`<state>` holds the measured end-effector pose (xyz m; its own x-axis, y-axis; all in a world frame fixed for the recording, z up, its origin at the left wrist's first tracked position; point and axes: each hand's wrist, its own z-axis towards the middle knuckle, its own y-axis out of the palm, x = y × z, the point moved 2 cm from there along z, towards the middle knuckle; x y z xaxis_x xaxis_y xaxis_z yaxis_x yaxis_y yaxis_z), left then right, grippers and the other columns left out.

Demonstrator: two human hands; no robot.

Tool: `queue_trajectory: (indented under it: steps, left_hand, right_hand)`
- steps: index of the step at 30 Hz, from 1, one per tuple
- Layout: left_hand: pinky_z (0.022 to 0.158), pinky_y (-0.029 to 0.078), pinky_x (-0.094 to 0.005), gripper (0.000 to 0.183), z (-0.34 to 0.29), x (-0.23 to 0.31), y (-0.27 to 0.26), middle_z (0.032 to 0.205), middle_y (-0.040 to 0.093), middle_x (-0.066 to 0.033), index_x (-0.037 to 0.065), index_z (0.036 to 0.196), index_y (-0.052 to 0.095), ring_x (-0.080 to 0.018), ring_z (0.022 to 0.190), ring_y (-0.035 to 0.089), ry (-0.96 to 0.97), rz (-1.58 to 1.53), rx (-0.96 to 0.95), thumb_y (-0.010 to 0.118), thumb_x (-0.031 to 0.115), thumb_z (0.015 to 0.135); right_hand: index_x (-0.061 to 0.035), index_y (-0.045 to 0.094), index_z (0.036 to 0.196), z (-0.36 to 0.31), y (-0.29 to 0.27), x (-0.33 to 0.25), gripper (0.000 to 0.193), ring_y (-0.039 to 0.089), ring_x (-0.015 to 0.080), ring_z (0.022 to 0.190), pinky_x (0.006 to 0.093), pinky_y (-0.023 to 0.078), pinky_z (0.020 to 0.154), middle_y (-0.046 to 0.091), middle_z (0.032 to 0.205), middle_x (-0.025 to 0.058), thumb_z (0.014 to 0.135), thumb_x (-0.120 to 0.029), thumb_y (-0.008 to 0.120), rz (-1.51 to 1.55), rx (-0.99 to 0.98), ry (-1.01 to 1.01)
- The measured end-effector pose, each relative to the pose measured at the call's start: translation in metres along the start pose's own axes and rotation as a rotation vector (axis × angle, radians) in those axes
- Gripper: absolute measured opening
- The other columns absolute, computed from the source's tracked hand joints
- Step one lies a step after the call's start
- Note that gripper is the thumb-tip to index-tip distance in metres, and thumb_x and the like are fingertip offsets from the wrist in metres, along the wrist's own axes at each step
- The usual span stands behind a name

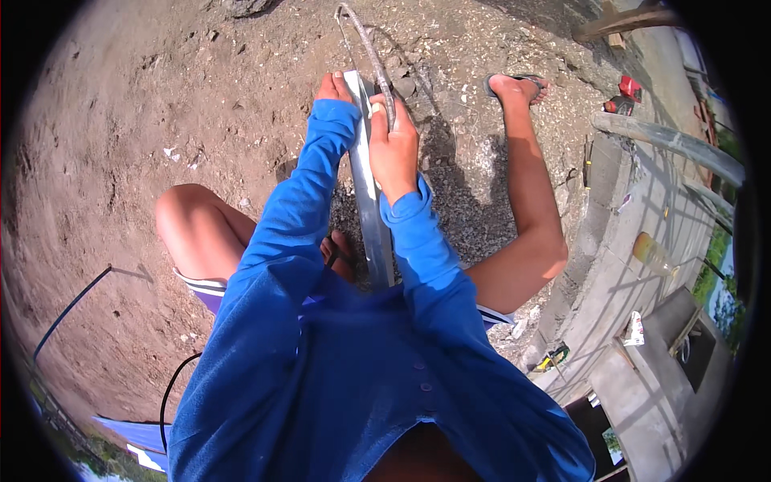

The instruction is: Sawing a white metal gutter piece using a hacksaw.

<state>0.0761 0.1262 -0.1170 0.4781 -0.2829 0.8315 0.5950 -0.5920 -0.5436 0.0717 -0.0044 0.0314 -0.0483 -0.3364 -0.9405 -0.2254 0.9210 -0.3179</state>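
A long silvery metal bar (365,185) runs away from me between my legs, its near end reaching my lap. My left hand (334,87) is closed over its far end, with most of the fingers hidden by the sleeve. Beside it, my right hand (393,157) grips a hacksaw whose frame (372,50) looks like a bent ribbed rod. The saw's bow arches forward past the bar's end, and a thin blade-like strip hangs from its tip. Where the blade meets the bar is hidden by my hands.
Gravelly dirt (241,104) surrounds me. At right stands a low concrete edge (598,185) with a grey pipe (671,143) across it. A red and black tool (625,96) lies beyond my sandalled foot (518,87). A yellow tool (552,357) lies by the concrete at lower right.
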Motion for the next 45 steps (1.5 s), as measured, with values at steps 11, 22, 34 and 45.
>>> queue_trajectory:
  steps: [11,22,34,45]
  left_hand:
    - [0.067,0.047,-0.0528,0.04,0.011,0.01,0.011,0.084,0.063,-0.0285,0.002,0.092,0.056,-0.0492,0.079,0.061,0.068,-0.067,0.005,0.041,0.037,0.104]
    - [0.065,0.046,-0.0524,0.038,0.014,-0.001,-0.01,0.08,0.061,-0.0288,0.001,0.09,0.055,-0.0498,0.075,0.058,0.075,-0.022,0.095,0.042,0.034,0.104]
    - [0.066,0.046,-0.0516,0.038,0.012,0.01,-0.01,0.081,0.061,-0.0282,0.001,0.091,0.055,-0.0485,0.074,0.059,0.074,-0.029,0.058,0.042,0.035,0.104]
    - [0.063,0.045,-0.0459,0.039,0.012,-0.01,-0.007,0.073,0.058,-0.0225,0.001,0.087,0.055,-0.0373,0.064,0.054,0.076,-0.052,0.082,0.045,0.034,0.103]
  right_hand:
    - [-0.005,0.06,0.113,0.028,0.011,0.018,0.02,0.067,0.0282,0.07,0.0391,0.05,0.065,0.065,0.081,0.0211,0.1,-0.016,0.051,-0.07,0.04,-0.068]
    - [-0.0038,0.061,0.113,-0.07,-0.039,-0.023,0.018,0.05,0.0077,0.053,0.0257,0.04,0.051,0.053,0.062,0.0011,0.102,-0.013,0.05,0.052,-0.075,0.201]
    - [-0.0041,0.06,0.116,-0.13,-0.085,-0.031,0.019,0.04,-0.0007,0.049,0.0194,0.031,0.047,0.044,0.06,-0.007,0.104,-0.01,0.047,0.069,-0.102,0.194]
    - [-0.0057,0.061,0.117,-0.09,-0.052,-0.01,0.02,0.06,0.0095,0.077,0.0299,0.049,0.069,0.065,0.087,0.0058,0.1,-0.01,0.052,0.124,-0.113,0.328]
